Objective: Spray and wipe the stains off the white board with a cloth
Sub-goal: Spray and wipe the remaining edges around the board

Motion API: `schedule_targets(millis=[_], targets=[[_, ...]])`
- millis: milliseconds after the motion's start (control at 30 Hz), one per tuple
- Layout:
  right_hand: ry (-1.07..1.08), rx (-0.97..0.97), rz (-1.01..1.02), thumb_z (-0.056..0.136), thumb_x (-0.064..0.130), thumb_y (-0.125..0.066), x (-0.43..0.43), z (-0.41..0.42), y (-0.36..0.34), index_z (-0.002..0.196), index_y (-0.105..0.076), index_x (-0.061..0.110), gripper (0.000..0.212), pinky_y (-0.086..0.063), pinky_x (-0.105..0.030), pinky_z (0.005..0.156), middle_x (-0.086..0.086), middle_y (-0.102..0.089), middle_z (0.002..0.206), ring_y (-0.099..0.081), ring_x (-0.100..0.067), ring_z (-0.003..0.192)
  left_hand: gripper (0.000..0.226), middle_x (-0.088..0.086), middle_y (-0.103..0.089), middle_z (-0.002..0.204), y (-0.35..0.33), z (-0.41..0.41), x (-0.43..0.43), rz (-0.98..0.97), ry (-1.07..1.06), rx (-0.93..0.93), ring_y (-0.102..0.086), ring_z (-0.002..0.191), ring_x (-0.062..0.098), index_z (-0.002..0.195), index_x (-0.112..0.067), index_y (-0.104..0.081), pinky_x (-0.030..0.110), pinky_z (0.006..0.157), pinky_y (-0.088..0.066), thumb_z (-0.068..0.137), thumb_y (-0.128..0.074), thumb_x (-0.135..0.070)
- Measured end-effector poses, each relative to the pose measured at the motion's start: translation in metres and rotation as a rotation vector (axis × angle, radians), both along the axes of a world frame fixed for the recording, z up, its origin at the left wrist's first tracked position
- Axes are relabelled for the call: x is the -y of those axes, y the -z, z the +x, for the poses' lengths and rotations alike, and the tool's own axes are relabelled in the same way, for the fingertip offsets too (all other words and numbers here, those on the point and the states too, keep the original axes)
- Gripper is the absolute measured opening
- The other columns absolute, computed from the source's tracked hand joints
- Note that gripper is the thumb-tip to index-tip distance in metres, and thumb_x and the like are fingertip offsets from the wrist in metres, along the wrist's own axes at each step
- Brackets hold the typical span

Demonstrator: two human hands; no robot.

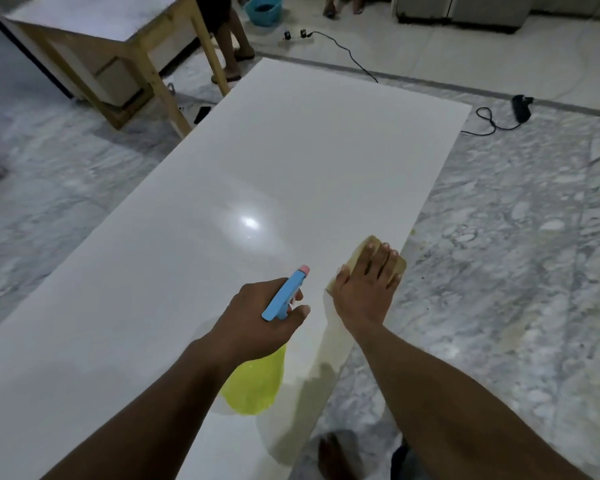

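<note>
Two bare hands sit in the lower half of the frame, both over a large glossy rectangular white board [291, 161] that lies flat and runs from the lower left corner up to the upper centre.

Left hand [257, 317], lower centre: grip closed round the neck of a translucent yellow plastic spray bottle [253, 386] with a blue trigger head and pink nozzle tip. Nozzle points up-frame and slightly right. Bottle body hangs below the wrist, over the board; cannot tell if it touches the board.

Right hand [364, 289], just right of it: grip wide, fingers straight and together, palm flat on a folded tan cloth [352, 263], pressing it on the board close to the board's right edge. Cloth shows past the hand's far end and on its left side.

Faint yellowish wet film [336, 341] on the board under the right wrist. Bright light glare [250, 223] on the board at frame centre.

Grey-white marble floor [516, 237] on both sides of the board. Bare foot [333, 455] at the bottom edge, between the two arms.

Upper left: wooden desk with white top [94, 19]; a person's legs in sandals [232, 53] beside it. Top centre: blue plastic basket [262, 8], white power strip [297, 38] with a black cable [347, 53]. Upper right: black device [522, 105] with a looped black cord [485, 116] on the floor, near the board's far right corner.
</note>
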State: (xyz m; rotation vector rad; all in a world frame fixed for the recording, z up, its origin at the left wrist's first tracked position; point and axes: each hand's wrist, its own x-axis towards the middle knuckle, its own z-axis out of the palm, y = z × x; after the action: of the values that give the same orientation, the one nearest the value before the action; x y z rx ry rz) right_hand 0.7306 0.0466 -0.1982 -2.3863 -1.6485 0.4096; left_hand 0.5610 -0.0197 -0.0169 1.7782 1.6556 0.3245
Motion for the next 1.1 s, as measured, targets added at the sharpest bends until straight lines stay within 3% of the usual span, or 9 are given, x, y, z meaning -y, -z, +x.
schedule_targets(millis=[467,667,833,1100], targets=[[-0.074,-0.047,-0.044,0.097,0.034,-0.032,0.123,-0.064,0.000,0.158,-0.001,0.011,0.072,-0.010,-0.058,0.121,-0.017,0.005,0.165,0.010,-0.036,0.152,0.014,-0.009,-0.070,0.090,0.017,-0.060,0.113,0.023,0.022,-0.009,-0.066,0.078,0.012,0.093,-0.037,-0.058,0.027,0.071,-0.053,0.088,-0.070,-0.044],[-0.206,-0.095,-0.087,0.098,0.032,-0.032,0.216,-0.101,-0.004,0.157,0.007,0.011,0.074,-0.005,-0.056,0.122,-0.016,0.013,0.164,0.018,-0.036,0.150,0.018,-0.011,-0.067,0.086,0.003,-0.085,0.202,0.019,-0.065,0.017,-0.065,0.079,0.012,0.100,-0.030,-0.064,0.022,0.068,-0.048,0.089,-0.070,-0.043],[-0.258,-0.146,-0.126,0.100,0.031,-0.033,0.302,-0.142,-0.009,0.156,0.010,0.011,0.074,-0.001,-0.054,0.123,-0.016,0.019,0.163,0.023,-0.035,0.149,0.015,-0.013,-0.067,0.088,-0.003,-0.107,0.286,-0.025,-0.114,0.013,-0.066,0.078,0.012,0.094,-0.032,-0.061,0.022,0.068,-0.048,0.088,-0.071,-0.041],[-0.276,-0.165,-0.113,0.099,0.031,-0.035,0.393,-0.193,-0.011,0.157,0.005,0.008,0.074,-0.005,-0.057,0.122,-0.019,0.017,0.163,0.020,-0.038,0.149,0.016,-0.014,-0.067,0.089,-0.019,-0.150,0.373,-0.009,-0.098,-0.072,-0.065,0.079,0.010,0.094,-0.034,-0.057,0.018,0.067,-0.043,0.089,-0.070,-0.042]])
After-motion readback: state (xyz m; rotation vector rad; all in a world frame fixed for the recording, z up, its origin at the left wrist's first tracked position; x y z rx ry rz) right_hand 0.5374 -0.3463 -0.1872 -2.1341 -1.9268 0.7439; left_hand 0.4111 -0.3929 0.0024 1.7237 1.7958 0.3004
